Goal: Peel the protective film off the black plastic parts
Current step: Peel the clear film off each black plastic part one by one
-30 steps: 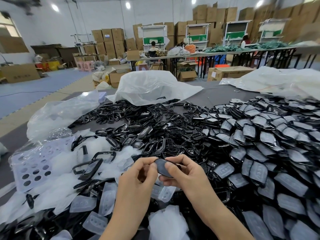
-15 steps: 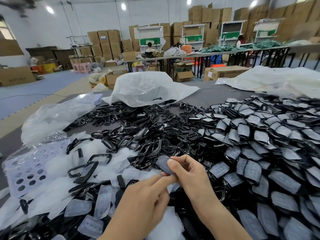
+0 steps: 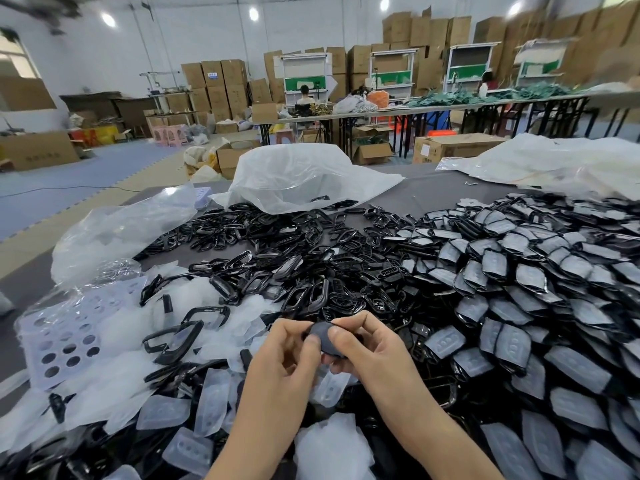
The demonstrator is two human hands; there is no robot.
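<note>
Fingertips (image 3: 314, 338) of left hand (image 3: 285, 367) and thumb of right hand (image 3: 375, 355) pinched narrow on one black part (image 3: 325, 337), held in air above near edge of tabletop (image 3: 433, 195), middle. Both hands closed on it; film still greyish over its face, so likely picking at a film edge, peel not visibly begun; exact lifted corner too small to tell. Judged progress: partly through, lots left. Peeled films (image 3: 162, 412) scattered white and translucent along near-left edge, just beside and under hands. Bare glossy frames (image 3: 277, 271) heaped mid-table toward far-left, apparently done. Film-covered pile (image 3: 519, 282) fills right side to right edge, touching the bare heap, well more than half still to do by the look. Perforated lilac tray (image 3: 59, 337) under clear plastic at left edge. Crumpled clear bag (image 3: 301, 174) at far edge, another plastic sheet (image 3: 561, 161) at far-right corner. Nothing blocking hands; loose films crowding near edge could hide parts. Boxes and other benches behind, blurred.
</note>
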